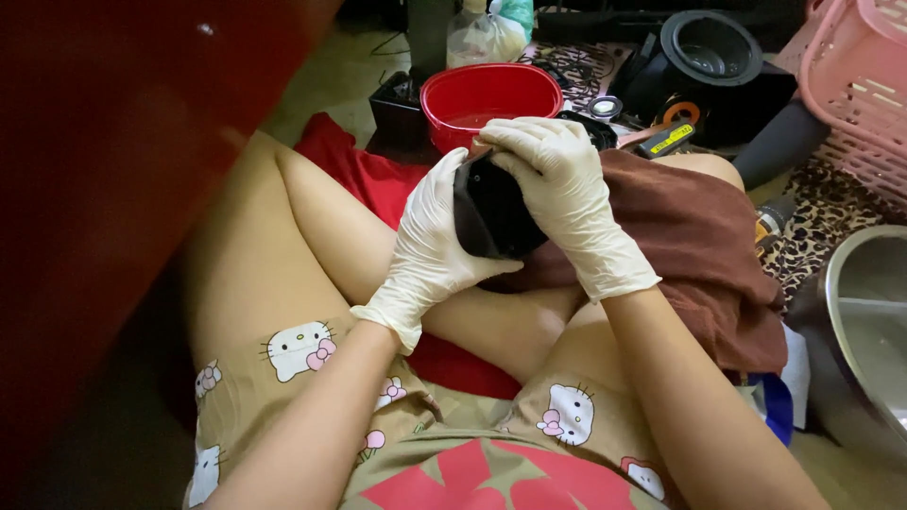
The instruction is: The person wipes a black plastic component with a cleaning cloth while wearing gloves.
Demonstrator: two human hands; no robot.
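Observation:
Both my hands wear white latex gloves and hold one black rounded object (491, 219) above my crossed legs. My left hand (430, 250) cups it from the left and below. My right hand (557, 194) covers its top and right side, fingers curled over it. Most of the black object is hidden by the gloves, so its exact kind is unclear. A brown cloth (699, 246) lies over my right knee just behind the object.
A red plastic bowl (489, 94) stands just beyond my hands. A black round container (710, 47) and a pink basket (855, 85) sit at the back right. A steel basin (869, 321) is at the right edge. A dark red surface (104, 170) fills the left.

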